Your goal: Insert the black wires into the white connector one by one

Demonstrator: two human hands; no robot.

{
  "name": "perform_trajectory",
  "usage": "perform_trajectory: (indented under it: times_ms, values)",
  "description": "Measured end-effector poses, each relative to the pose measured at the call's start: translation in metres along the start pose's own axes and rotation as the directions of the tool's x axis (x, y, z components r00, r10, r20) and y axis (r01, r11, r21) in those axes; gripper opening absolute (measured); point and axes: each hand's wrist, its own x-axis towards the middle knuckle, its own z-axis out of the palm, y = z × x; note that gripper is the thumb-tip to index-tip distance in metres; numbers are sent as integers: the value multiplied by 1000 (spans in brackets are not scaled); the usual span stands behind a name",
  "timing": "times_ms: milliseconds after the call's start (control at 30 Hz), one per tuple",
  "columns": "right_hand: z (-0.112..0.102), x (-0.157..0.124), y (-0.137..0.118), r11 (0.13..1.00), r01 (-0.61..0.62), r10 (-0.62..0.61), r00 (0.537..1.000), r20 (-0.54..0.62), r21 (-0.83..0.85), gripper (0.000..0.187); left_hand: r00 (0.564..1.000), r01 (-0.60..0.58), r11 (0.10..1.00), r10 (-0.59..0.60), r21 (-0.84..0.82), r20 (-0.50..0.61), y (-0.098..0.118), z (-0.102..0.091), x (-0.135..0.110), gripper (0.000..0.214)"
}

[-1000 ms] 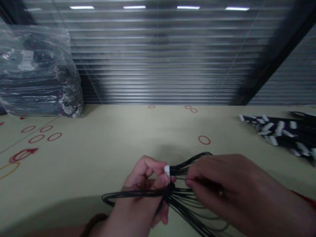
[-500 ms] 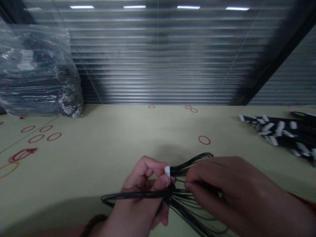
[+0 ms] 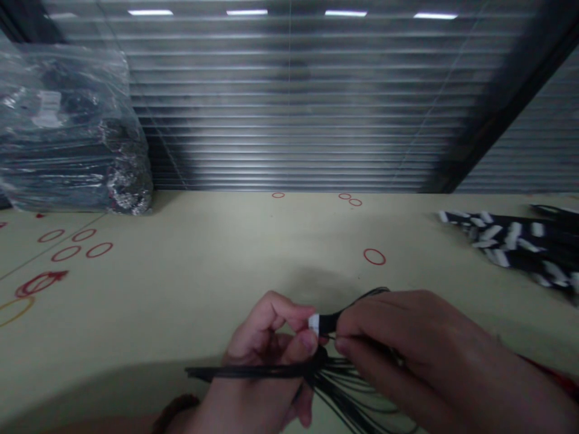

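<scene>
Since the earlier view, the white plastic connector (image 3: 313, 324) has shifted a little right and down, and both hands have dropped slightly with it. The bundle of thin black wires (image 3: 346, 392) now runs tighter from the connector, and its long loop on the left has pulled flatter.

From here I see the left hand (image 3: 266, 343) closed narrow, its thumb and curled fingers gripping the bundle just below the connector. The right hand (image 3: 416, 349) is also narrow, its fingertips (image 3: 344, 345) pinching the wires right beside the connector, though they partly hide the grip. The loose wire ends fan down toward the pale olive tabletop (image 3: 203, 289), which is marked with small red rings (image 3: 374, 257).

A dark bracelet (image 3: 176, 405) circles the left wrist. Off to the right lies a stack of black cables with white tabs (image 3: 506, 242). At the far left sits a clear plastic bag of dark bundled goods (image 3: 67, 132), in front of a slatted metal blind (image 3: 289, 102).
</scene>
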Motion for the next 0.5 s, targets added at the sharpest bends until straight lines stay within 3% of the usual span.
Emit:
perform_trajectory:
  times_ms: [133,200,233,367,500]
  values:
    - [2,-1,-2,994,48,-52,998,-43,-94,16,1000,20,1000,-20,2,9,-3,-3,2,25]
    - [-1,-1,3,968,92,-122,986,-116,-235,5,1000,16,1000,-16,4,-25,-1,-2,2,24]
    - [-4,0,8,942,104,-154,979,-136,-319,9,999,16,1000,-16,0,-44,2,-1,1,23]
    - [-15,14,47,878,89,-142,987,-79,-470,49,996,49,997,-52,-56,-71,9,5,-3,27]
    - [-12,36,87,904,37,-88,991,-102,-425,27,996,86,990,-84,-116,17,8,8,-5,33]
